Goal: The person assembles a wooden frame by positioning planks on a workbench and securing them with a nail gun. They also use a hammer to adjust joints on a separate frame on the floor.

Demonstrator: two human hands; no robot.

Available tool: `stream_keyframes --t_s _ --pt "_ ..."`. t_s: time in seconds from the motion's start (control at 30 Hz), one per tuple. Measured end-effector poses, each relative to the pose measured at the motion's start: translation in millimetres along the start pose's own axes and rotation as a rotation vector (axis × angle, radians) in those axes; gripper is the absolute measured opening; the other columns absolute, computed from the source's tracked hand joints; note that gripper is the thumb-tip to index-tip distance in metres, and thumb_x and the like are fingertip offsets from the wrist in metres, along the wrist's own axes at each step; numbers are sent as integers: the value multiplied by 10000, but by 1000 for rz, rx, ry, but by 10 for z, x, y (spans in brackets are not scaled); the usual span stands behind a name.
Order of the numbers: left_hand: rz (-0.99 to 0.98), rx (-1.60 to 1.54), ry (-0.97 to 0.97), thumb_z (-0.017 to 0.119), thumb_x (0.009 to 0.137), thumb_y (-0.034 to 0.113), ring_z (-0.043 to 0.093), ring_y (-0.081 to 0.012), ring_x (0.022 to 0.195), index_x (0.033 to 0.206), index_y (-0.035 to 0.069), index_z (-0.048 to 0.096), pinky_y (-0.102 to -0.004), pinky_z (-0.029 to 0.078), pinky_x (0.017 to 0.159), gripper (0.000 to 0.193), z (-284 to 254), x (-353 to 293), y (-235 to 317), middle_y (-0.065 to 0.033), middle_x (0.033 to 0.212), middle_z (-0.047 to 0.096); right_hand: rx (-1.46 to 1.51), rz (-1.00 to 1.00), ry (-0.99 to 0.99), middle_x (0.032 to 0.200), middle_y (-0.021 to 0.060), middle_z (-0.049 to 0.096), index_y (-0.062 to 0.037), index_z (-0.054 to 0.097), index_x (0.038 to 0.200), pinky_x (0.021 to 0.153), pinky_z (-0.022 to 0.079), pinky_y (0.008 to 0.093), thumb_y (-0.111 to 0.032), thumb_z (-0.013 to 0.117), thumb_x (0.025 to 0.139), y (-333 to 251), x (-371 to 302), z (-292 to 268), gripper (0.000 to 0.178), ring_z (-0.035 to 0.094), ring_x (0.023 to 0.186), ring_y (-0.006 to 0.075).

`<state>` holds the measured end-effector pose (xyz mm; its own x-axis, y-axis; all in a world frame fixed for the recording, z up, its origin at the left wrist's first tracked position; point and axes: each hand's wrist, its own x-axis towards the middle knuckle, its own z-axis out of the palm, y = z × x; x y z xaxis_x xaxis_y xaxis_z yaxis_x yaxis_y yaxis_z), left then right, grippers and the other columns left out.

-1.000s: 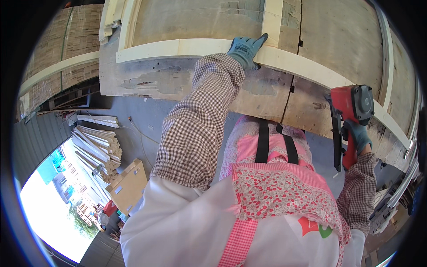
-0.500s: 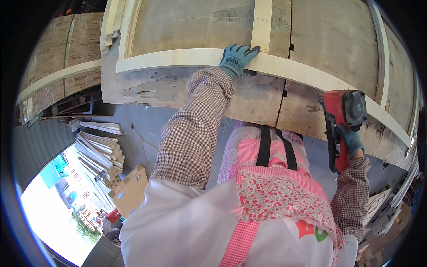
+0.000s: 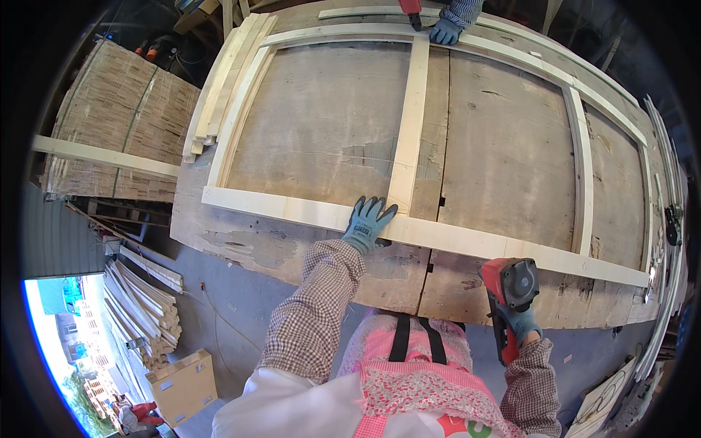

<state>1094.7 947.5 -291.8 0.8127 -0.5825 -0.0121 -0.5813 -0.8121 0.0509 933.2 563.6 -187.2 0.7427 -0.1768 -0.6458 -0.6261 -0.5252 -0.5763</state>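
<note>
A frame of pale wooden planks lies flat on a worn plywood worktable (image 3: pixel 307 252). My gloved left hand (image 3: pixel 365 228) grips its near plank (image 3: pixel 467 239), close to where the middle crosspiece (image 3: pixel 410 128) meets it. The fingers reach over the plank and the thumb lies along the near edge. In my right hand (image 3: pixel 521 323) is a red and black nail gun (image 3: pixel 512 285), held by its handle over the table's near edge, apart from the plank.
Across the table a co-worker's gloved hand (image 3: pixel 445 31) rests by the far plank, beside another red tool (image 3: pixel 411 11). Loose planks (image 3: pixel 232 80) lie along the table's left end. Wrapped wood stacks (image 3: pixel 109 109), a bundle of strips (image 3: pixel 142 310) and a cardboard box (image 3: pixel 182 387) stand left.
The view has tilted up, bringing the far side of the frame and the co-worker's hand into sight. My left hand keeps its hold by the crosspiece; the nail gun stays in my right hand.
</note>
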Motion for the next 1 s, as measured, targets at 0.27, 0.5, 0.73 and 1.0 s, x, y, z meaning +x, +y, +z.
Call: stream_keyframes --t_s 0.27,0.5,0.73,1.0 --pt "-135 -115 -145 727 607 418 178 -364 1289 1369 194 250 -509 100 1061 925 -137 5 114 -178 1369 245 -57 23 2 818 105 616 -26 584 970 599 494 326 -234 641 726 -106 -23 -16 325 592 664 204" --pt "-165 -100 -138 728 609 400 124 -347 1319 1379 185 217 -500 79 1068 948 -12 -3 55 -155 1410 194 -181 -274 59 723 87 597 -31 597 800 565 472 334 -194 596 733 681 256 66 176 564 614 213" --pt "-371 -275 18 761 579 354 111 -329 1331 1375 132 226 -462 97 1077 985 -61 -126 225 -144 1425 178 424 46 -287 623 82 516 -6 530 689 494 441 297 -155 499 787 -496 -197 -146 181 532 537 177" --pt "-359 -229 9 746 584 384 194 -309 1306 1336 178 320 -437 155 1069 888 -6 -171 150 -115 1382 277 384 -110 -554 648 74 497 -6 509 727 555 471 300 -147 528 776 -1451 393 187 150 497 548 169"
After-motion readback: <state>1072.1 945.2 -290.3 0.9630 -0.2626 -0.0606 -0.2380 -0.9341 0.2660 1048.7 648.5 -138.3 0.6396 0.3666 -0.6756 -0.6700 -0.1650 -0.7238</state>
